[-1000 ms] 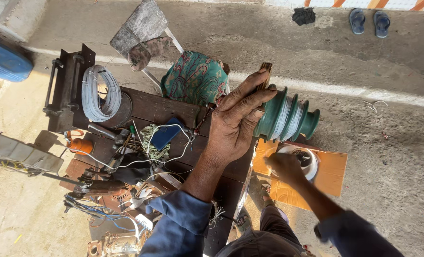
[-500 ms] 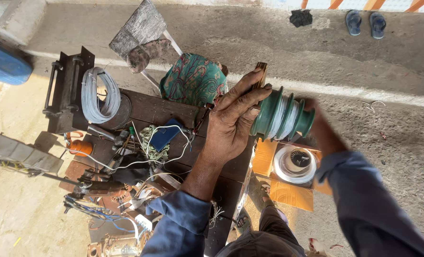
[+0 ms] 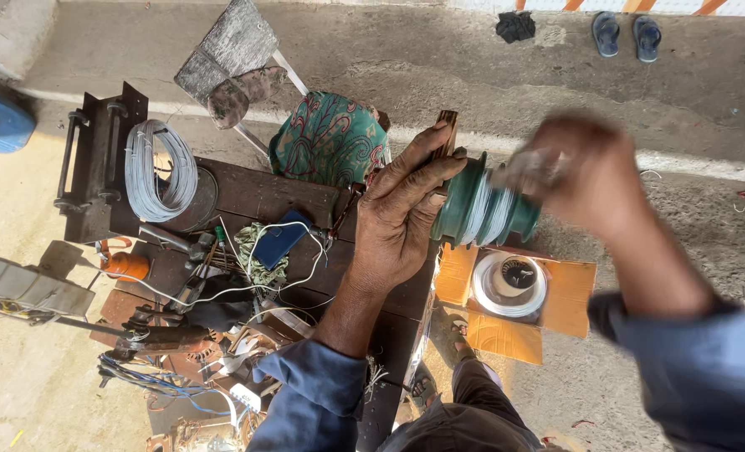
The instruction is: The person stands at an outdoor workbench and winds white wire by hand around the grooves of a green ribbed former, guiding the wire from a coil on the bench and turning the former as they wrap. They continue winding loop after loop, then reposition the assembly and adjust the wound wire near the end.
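My left hand [image 3: 401, 218] lies flat against the left side of a green grooved winding former [image 3: 483, 209] wound with pale wire, its fingers pressing a brown wooden strip [image 3: 446, 134]. My right hand [image 3: 586, 172], blurred by motion, is at the former's right end with fingers curled around something small that I cannot make out. Below the former a spool of pale wire [image 3: 510, 283] rests on an orange cardboard sheet [image 3: 569, 289].
A dark wooden workbench [image 3: 263, 197] carries a coil of white wire [image 3: 155, 172], a blue phone [image 3: 280, 237], tools and loose wires. A patterned green cushion [image 3: 326, 138] sits behind it. A black metal frame [image 3: 92, 159] stands left. Sandals [image 3: 623, 33] lie on the concrete far right.
My right hand has risen from the spool on the orange cardboard to the right end of the green former. My left hand has stayed on the former.
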Motion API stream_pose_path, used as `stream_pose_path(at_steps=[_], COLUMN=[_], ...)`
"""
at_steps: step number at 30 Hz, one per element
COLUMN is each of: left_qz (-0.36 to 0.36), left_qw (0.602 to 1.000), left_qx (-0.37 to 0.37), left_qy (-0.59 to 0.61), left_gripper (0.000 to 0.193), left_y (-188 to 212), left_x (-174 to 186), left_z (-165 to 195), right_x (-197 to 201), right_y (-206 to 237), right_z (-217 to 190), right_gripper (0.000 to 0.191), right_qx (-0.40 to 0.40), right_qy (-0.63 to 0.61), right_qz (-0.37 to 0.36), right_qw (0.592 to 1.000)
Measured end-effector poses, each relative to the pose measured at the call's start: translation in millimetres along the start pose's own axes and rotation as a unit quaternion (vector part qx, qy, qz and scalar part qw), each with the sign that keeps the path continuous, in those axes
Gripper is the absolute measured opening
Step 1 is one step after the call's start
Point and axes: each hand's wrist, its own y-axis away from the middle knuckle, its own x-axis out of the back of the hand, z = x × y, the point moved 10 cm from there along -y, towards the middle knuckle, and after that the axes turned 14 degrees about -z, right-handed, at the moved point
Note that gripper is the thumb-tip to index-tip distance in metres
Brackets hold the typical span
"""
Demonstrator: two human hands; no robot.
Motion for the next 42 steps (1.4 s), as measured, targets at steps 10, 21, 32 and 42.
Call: stream_pose_path(at_steps=[10,21,32,42], left_qz=[-0.010,-0.006,-0.023,-0.009], left_qw=[1.000,1.000,0.999,1.000], left_qx=[0.010,0.015,0.021,0.009], left_qy=[-0.015,-0.026,-0.033,-0.004], left_gripper=[0.024,0.027,0.022,0.026], left_y=[3.8,1.5,2.7,0.4], left_x=[2.1,1.6,3.3,1.7], left_z=[1.2,0.2,1.8,0.4], right_x=[-256.8,8.5,-210.7,8.9], right_y=[118.9,-14.4,98.9,-10.0], right_z=[36.8,13.2,-44.5,25.6], right_gripper=[0.019,0.023,0.005,0.031], right_qx=[-0.333,-0.010,-0.053,-0.039], right_qy=[-0.346,-0.035,0.025,-0.041], right_qz=[-0.165,-0.003,-0.120,0.058], right_qw=[0.862,0.999,0.991,0.997])
